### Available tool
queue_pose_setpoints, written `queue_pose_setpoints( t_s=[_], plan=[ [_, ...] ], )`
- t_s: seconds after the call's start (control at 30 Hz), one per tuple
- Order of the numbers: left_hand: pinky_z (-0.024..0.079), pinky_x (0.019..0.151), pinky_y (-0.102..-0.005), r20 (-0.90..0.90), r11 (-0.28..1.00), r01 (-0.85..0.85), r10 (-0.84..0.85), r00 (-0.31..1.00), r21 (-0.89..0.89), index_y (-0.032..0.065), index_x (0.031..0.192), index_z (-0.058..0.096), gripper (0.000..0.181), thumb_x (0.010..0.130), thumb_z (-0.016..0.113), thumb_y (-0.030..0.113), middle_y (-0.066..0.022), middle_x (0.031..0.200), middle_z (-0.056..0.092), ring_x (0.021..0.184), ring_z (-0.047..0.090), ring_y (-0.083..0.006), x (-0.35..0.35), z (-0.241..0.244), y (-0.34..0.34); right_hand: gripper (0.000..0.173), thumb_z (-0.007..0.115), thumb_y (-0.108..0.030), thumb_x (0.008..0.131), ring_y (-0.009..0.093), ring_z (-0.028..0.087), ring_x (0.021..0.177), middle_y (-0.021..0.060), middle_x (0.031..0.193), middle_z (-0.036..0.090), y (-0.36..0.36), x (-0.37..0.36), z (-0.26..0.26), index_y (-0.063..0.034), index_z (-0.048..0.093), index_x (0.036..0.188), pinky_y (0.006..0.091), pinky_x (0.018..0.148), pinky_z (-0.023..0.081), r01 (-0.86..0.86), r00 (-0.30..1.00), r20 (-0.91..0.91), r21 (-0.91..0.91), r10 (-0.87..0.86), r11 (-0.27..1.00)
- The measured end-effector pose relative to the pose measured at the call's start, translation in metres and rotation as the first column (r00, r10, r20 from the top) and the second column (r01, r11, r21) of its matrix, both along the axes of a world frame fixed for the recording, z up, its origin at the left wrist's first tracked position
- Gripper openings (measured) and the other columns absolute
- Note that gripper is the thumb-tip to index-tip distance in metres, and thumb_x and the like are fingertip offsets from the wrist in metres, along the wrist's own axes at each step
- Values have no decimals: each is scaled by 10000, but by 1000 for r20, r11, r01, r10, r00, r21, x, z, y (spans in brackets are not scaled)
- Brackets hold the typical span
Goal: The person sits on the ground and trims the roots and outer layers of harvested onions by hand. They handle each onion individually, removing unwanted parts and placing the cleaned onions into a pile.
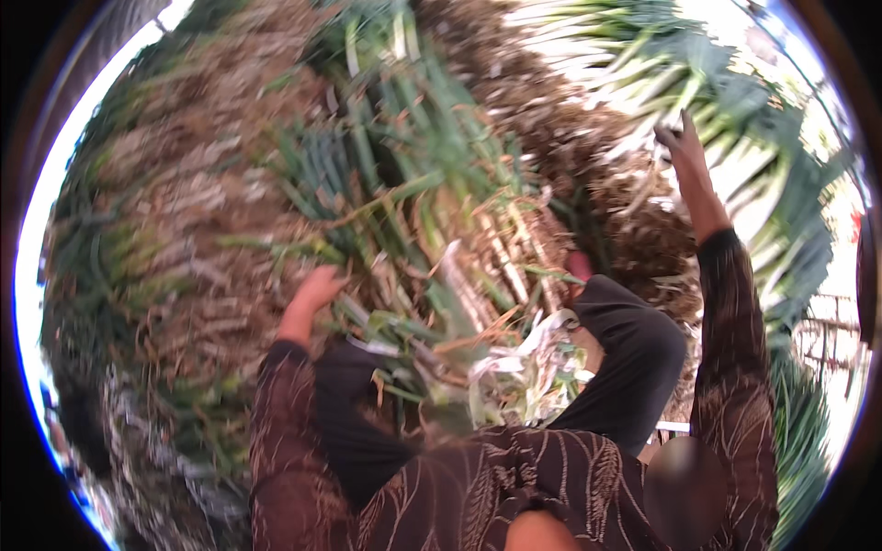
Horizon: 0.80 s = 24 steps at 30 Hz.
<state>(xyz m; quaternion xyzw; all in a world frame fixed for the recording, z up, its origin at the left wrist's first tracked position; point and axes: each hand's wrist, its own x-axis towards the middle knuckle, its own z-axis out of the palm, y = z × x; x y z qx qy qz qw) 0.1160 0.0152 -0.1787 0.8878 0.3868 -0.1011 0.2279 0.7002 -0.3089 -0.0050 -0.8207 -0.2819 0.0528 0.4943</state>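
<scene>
Upper right, my right hand (679, 141) is over the white stems of a row of leeks (741, 158). Its darkened fingertips look spread, but blur hides whether they grip a stem. To the left, my left hand (318, 286) is beside a heap of untrimmed leeks (386, 227), its fingers slightly parted and nothing visible in them. That heap, with green leaves and dry brown ones, stretches from between my knees to the top. Pale peeled leaves (524, 365) and loose scraps lie just in front of my body.
Brown soil with root and leaf scraps (641, 234) runs between the heap and the row. More littered soil (200, 200) lies to the left, bordered by green plants (89, 275). My bent leg (627, 351) is at the heap's right side. Further leek leaves (796, 406) are at lower right.
</scene>
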Motion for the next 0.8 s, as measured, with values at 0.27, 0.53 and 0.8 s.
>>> queue_pose_setpoints(
  t_s=[0.27,0.53,0.8],
  plan=[
    [494,672,-413,93,645,-635,729,678,-425,-29,1124,570,320,875,598,170,-161,972,628,824,622,-274,68,-151,-51,584,643,-160,853,249,640,726,119,833,668,-12,-263,-92,0,387,1353,344,682,495,-713,614,-560,-91,556,695],
    [508,678,-363,166,269,-424,950,265,-865,-16,999,636,299,703,678,0,-114,885,661,747,638,-248,52,-215,-59,486,641,-229,808,401,597,750,192,749,602,11,-276,-90,-46,481,1229,484,659,459,-799,570,-238,-386,787,462],
    [482,836,-321,478,443,-214,865,-152,-870,-33,1230,484,612,647,646,-127,-118,1100,590,936,589,-239,83,-50,-114,277,619,-125,847,317,606,699,209,792,603,26,-290,-117,4,583,1089,394,662,474,-859,511,-198,-96,836,503]
  ],
)
